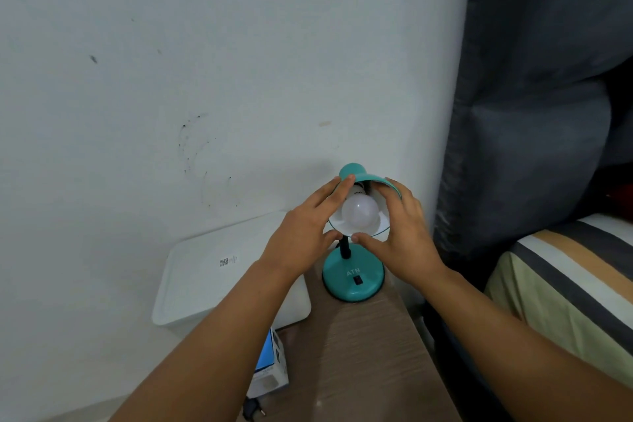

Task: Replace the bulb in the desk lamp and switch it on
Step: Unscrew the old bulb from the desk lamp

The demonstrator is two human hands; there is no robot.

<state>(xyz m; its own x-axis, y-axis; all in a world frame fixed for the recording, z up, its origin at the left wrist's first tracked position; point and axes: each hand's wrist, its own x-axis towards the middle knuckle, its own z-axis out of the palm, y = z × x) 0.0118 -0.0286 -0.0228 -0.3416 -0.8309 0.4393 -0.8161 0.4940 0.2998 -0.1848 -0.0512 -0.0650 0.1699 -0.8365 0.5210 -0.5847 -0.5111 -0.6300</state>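
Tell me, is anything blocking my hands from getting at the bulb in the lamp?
Nothing visible blocks it. The bulb sits exposed in the open mouth of the teal shade, which faces you. Your left hand and right hand hold the shade's rim on either side, neither touching the bulb.

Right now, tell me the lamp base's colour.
Teal, with a dark switch; the lamp base shows in the head view.

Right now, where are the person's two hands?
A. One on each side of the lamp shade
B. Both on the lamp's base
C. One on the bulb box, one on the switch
A: the left hand and right hand flank the teal lamp shade, the white bulb between them.
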